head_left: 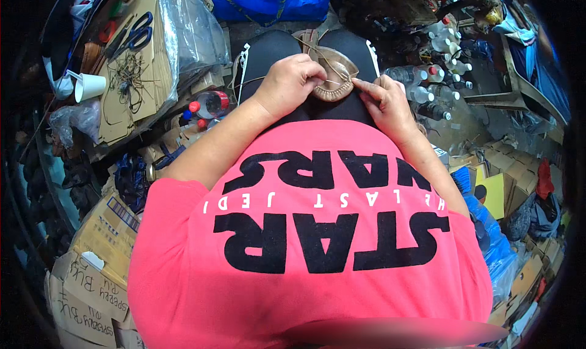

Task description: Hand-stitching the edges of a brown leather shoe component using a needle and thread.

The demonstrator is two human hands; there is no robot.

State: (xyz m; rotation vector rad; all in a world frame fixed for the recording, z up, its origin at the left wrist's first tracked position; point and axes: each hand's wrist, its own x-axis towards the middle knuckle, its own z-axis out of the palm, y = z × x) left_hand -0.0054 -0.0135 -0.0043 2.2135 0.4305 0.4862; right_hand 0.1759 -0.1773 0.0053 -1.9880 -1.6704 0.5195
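Observation:
A brown leather shoe upper (335, 93) rests between my knees, its curved near edge gathered in a row of puckered stitches. My left hand (289, 82) is closed in a pinch at the left of the shoe upper. From its fingertips a thin pale thread (334, 82) runs to the stitched seam. At the right edge of the seam, my right hand (387, 102) grips the leather, index finger reaching onto the stitches. A brown cord (323, 55) loops over the far part of the upper. Whether a needle is in my left fingers is too small to tell.
On the left, dark-handled scissors (139, 33) and a tangle of cord (130, 80) lie on cardboard by a white cup (89, 87). Several plastic bottles (420, 94) stand to the right. A red-capped bottle (213, 104) lies near my left forearm. A blue bag (262, 2) sits ahead.

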